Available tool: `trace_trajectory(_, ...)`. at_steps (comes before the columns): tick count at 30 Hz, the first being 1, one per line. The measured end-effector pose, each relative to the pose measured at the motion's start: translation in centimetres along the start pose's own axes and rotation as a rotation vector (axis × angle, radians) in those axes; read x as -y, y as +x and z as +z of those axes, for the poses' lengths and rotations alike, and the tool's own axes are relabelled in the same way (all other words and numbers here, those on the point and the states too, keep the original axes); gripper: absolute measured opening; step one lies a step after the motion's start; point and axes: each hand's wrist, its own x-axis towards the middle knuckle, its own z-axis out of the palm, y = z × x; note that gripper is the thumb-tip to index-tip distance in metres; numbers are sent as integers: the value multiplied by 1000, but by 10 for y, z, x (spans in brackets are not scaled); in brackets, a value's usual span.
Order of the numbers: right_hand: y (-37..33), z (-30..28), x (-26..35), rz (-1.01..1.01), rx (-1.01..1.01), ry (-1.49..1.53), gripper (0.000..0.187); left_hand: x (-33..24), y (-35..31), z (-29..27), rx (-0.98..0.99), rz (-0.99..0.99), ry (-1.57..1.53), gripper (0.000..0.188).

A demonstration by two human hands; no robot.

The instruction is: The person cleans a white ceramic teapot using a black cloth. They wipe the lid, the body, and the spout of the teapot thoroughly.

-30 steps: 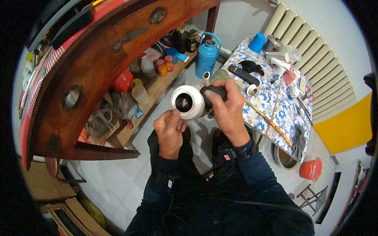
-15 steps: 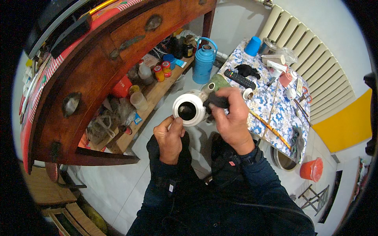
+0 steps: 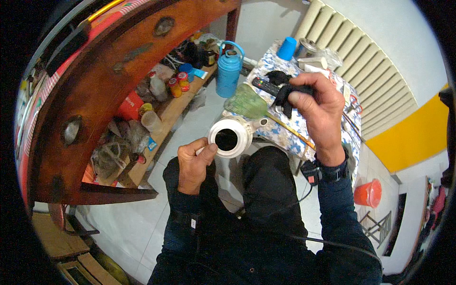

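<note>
My left hand point(image 3: 192, 164) grips a white teapot point(image 3: 245, 134) at its near-left side, fingers under it and thumb by the rim. The pot's round mouth faces up with a dark inside, and its short spout points right. My right hand point(image 3: 323, 107) is raised over the patterned table, clear of the pot, pinching a black cloth point(image 3: 285, 99) that hangs from thumb and fingers. Behind the cloth lie a black remote control point(image 3: 264, 85) and another black cloth item point(image 3: 278, 76). A green fly swatter point(image 3: 246, 101) rests on the table's near-left edge, its bamboo handle running under my right hand.
A blue thermos flask point(image 3: 229, 73) stands on the floor beside a wooden shelf point(image 3: 166, 114) crowded with jars and bags. The flower-patterned table point(image 3: 280, 126) also bears a blue cup point(image 3: 287, 49). A radiator point(image 3: 361, 52) lines the wall; a red bucket point(image 3: 368, 194) stands right.
My right hand has moved away from the teapot, right and up, taking the black cloth along. The left hand still holds the pot, whose spout has swung rightward. The whole view has shifted.
</note>
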Motion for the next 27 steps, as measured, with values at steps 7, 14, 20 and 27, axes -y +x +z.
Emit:
trace_trajectory(7,-21,-51,-42,222,-154,-34,14,2,6,20,124,10,111,36)
trace_trajectory(14,-74,-85,-75,354,77,-272,19,14,13,52,119,-42,96,39)
trace_trajectory(20,-97,-88,-94,269,311,-456,21,23,21,79,111,-23,40,37)
trace_trajectory(27,-99,-95,-117,243,116,-527,23,36,31,99,103,-40,11,36)
